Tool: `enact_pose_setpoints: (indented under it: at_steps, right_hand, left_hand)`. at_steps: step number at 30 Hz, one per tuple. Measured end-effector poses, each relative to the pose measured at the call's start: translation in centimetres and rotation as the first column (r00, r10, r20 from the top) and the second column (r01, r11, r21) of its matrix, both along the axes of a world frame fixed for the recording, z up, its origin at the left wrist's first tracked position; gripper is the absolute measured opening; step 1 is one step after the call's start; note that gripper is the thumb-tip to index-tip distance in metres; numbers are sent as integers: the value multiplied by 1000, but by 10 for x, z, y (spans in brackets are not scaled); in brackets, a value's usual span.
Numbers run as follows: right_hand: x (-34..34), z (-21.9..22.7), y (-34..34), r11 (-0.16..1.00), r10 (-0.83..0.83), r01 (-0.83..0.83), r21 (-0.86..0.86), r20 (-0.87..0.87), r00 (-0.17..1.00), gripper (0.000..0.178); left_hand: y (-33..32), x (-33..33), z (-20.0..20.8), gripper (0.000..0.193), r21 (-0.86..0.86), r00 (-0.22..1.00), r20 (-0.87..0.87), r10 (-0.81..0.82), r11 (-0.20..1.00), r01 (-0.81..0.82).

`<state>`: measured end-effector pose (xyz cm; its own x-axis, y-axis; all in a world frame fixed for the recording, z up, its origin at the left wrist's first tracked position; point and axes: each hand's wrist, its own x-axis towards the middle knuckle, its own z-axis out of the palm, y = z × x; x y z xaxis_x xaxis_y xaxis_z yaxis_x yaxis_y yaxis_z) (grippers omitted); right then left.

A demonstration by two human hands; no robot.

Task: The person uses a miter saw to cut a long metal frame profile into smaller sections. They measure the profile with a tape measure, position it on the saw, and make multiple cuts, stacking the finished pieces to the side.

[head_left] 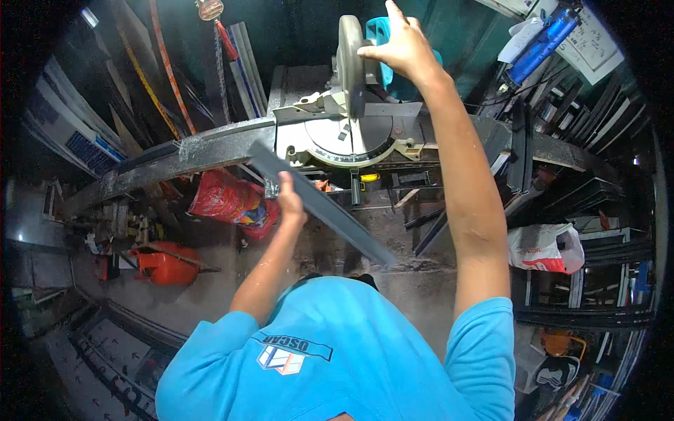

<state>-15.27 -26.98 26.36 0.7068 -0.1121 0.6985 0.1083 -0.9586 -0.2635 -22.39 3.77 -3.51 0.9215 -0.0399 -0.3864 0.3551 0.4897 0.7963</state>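
Observation:
A dark grey metal profile slants across in front of me, its ends slightly blurred. My left hand is closed on it near the upper left end, thumb up along its side. The profile is held in the air in front of the workbench edge. Beyond it stands a mitre saw with a round blade guard, a teal body and a pale round base. My right hand is at the top of the saw, thumb and a finger stretched apart, in front of the teal body. Its other fingers are partly hidden.
The grey workbench runs to both sides of the saw. Long strips and profiles lean against the back wall. Below are a red sack, an orange container and a white bag. Racks of dark profiles stand at right.

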Motion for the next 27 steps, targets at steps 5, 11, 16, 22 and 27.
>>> enact_pose_setpoints:
  at_steps: [5,11,16,22,27]
  right_hand:
    - [-107,-4,27,978,204,-168,-120,434,877,27]
    - [-234,-155,53,642,218,-58,764,-110,970,19]
    - [-232,-180,151,-131,615,35,991,54,786,67]
    - [-213,-190,142,547,465,-52,836,-252,849,59]
    - [-202,-173,133,879,166,102,466,-499,850,77]
  left_hand:
    - [103,25,-35,64,-32,890,-420,178,977,-211]
    - [116,1,-90,53,-107,806,-592,5,991,-85]
    - [50,-27,-94,67,-360,651,-700,-295,932,36]
    - [17,-49,-40,117,134,519,-579,-629,554,822]
    - [-22,-60,21,94,277,533,356,-768,631,725]
